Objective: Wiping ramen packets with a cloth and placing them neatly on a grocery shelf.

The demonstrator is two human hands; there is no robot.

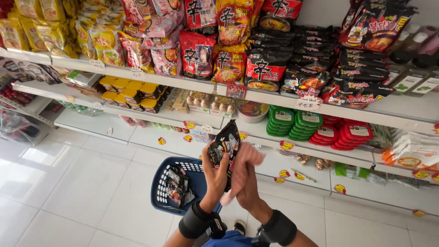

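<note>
Black noodle packet held up between both hands, over the blue basket

I see a black noodle packet (225, 145) held upright in front of me, just below the white shelf (192, 120) edge and above the floor. My left hand (216, 176) grips it from the lower left, fingers (211, 153) wrapped round the packet's edge and closed on it. My right hand (244, 171) is pressed against the packet's right side; it is blurred, so I cannot tell whether its fingers are closed on the packet or just laid flat against it. Both wrists wear black bands.

Just below and to the left of my hands sits a blue basket (161, 190) on the white tiled floor (77, 183), with several more dark packets (177, 185) lying inside it.

Further out, the shelving rises in tiers. On the top tier hang red and black noodle bags (260, 68), with yellow bags (55, 32) to the left. On the tier beneath stand yellow-lidded cups (130, 91), stacks of green-lidded bowls (292, 121) and red-lidded bowls (343, 133). Small round red-and-yellow price stickers dot the shelf edges
</note>
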